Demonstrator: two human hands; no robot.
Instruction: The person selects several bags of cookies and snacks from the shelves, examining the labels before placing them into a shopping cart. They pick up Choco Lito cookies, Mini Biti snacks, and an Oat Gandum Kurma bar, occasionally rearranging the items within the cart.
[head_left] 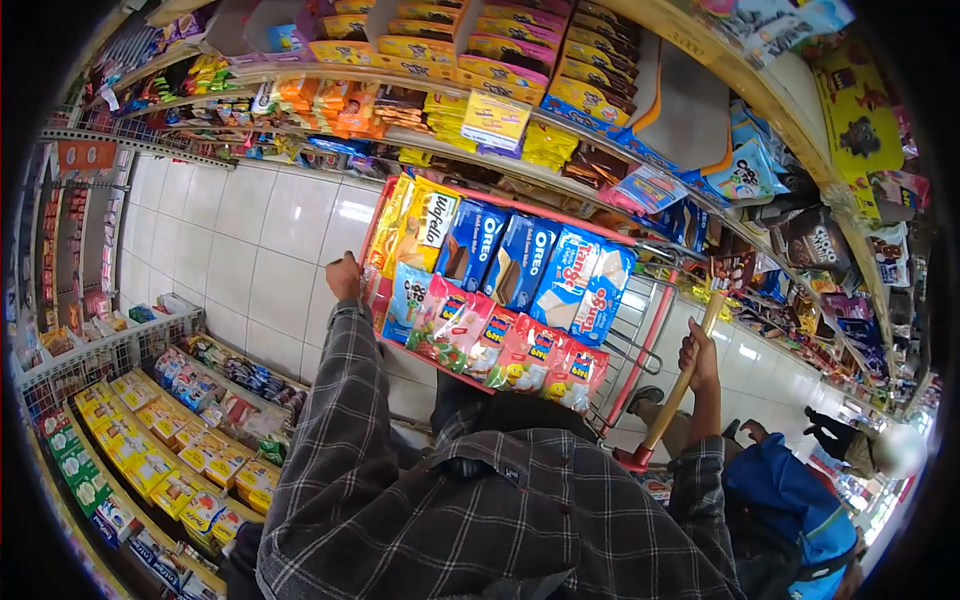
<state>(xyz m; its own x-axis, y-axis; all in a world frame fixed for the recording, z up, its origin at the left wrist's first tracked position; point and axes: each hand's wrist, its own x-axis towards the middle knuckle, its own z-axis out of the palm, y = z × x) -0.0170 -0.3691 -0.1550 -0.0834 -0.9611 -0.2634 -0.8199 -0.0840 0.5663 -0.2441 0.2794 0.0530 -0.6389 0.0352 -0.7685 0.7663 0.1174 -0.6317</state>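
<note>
A red-rimmed shopping cart (655, 335) stands before me, with snack packs laid in rows in it. Yellow Wafello packs (425, 222) are at its left end, then blue Oreo wafer packs (522, 262) and blue-white Tango packs (583, 288). Along the near side lie a light-blue pack (404, 300) and several pink-red packs (505, 345). My right hand (697, 355) is wrapped round the cart's tan handle (675, 400). At the cart's left end my left hand (343, 277) is curled closed; whether it grips the cart there is hidden.
Snack shelves (620, 130) run along the far side and curve down the right. A low display of boxed goods (165, 440) stands at lower left, with a white wire rack (110, 350) behind. White tiled floor (270, 220) lies between. At right is a person with a blue bag (790, 500).
</note>
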